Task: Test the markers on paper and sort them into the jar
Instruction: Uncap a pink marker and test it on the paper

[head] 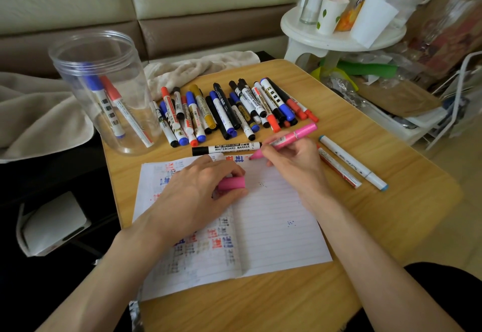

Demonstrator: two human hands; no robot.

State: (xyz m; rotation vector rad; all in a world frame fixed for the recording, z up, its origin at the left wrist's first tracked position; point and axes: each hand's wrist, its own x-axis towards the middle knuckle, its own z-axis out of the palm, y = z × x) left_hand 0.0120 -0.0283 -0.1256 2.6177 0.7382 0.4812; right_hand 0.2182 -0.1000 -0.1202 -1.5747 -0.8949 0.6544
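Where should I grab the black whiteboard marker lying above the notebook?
Pinch the middle of the whiteboard marker, on its white barrel, coming straight down from above. It lies flat and sideways on the table, alone in front of the pile, with nothing on top of it.

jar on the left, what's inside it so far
Two markers lean inside the clear jar: a blue-capped marker and a red-capped marker. The jar has no lid and its wall is see-through, so nothing covers them; glare only blurs the base.
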